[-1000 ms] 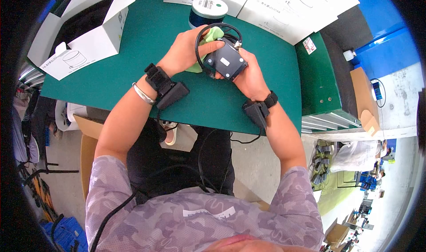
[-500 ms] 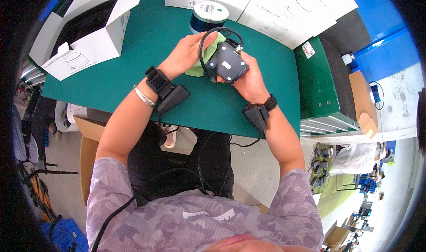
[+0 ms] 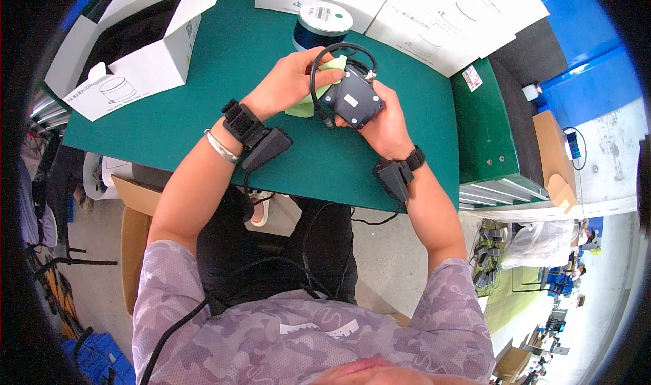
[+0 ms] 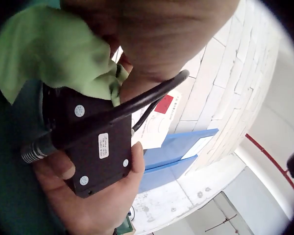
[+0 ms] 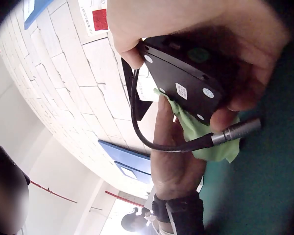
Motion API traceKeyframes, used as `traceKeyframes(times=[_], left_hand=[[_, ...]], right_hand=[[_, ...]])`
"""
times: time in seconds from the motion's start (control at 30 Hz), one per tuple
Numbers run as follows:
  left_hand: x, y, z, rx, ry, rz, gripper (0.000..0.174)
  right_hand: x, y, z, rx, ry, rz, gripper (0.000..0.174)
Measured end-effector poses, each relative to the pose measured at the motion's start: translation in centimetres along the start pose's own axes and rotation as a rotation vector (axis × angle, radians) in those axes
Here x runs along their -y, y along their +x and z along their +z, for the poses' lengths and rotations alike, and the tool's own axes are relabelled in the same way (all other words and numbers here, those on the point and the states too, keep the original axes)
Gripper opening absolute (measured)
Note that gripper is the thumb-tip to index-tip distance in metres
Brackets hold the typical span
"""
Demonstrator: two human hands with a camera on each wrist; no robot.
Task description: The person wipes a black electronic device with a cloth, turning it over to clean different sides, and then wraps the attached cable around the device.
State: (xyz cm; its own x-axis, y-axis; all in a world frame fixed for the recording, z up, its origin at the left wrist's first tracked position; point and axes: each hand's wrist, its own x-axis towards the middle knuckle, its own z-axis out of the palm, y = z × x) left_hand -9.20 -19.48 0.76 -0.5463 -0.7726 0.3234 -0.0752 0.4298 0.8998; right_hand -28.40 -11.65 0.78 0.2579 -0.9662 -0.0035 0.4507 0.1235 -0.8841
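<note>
Holding a small black rectangular plastic box (image 3: 352, 100) just above a green table (image 3: 203, 113), a seated person works with both hands. The right hand (image 3: 388, 124) cradles the box from below, with its fingers curled round the edges. The left hand (image 3: 288, 83) pinches a light green cloth (image 3: 302, 105) and presses it against the box's far side. A black cable (image 3: 325, 49) loops from the box over the left fingers and ends in a silver metal connector (image 5: 237, 131).

The box looks held only at its edges, so a firm push from the cloth could slip it out of the right hand. The cable loop could also snag on the left fingers and tug it loose.

A blue cylinder with a white top (image 3: 322, 22) stands just behind the hands. An open white cardboard carton (image 3: 146, 69) lies to the left, holding something dark that cannot be made out. Closed flat white boxes (image 3: 434, 18) line the far edge, their contents hidden.
</note>
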Motion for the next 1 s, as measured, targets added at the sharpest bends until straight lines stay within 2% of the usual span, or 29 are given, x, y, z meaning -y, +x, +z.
traceKeyframes(times=[0.17,0.83,1.0], left_hand=[[-0.09,0.04,0.05,-0.02,0.07,0.021,0.037],[0.15,0.02,0.28,-0.026,0.021,0.038,0.035],[-0.55,-0.15,0.25,-0.025,-0.041,0.019,0.035]], right_hand=[[0.07,-0.03,-0.04,0.028,-0.021,-0.016,0.047],[0.09,-0.14,-0.04,0.044,-0.039,-0.021,0.046],[0.24,-0.24,0.63,-0.026,-0.045,-0.032,0.047]])
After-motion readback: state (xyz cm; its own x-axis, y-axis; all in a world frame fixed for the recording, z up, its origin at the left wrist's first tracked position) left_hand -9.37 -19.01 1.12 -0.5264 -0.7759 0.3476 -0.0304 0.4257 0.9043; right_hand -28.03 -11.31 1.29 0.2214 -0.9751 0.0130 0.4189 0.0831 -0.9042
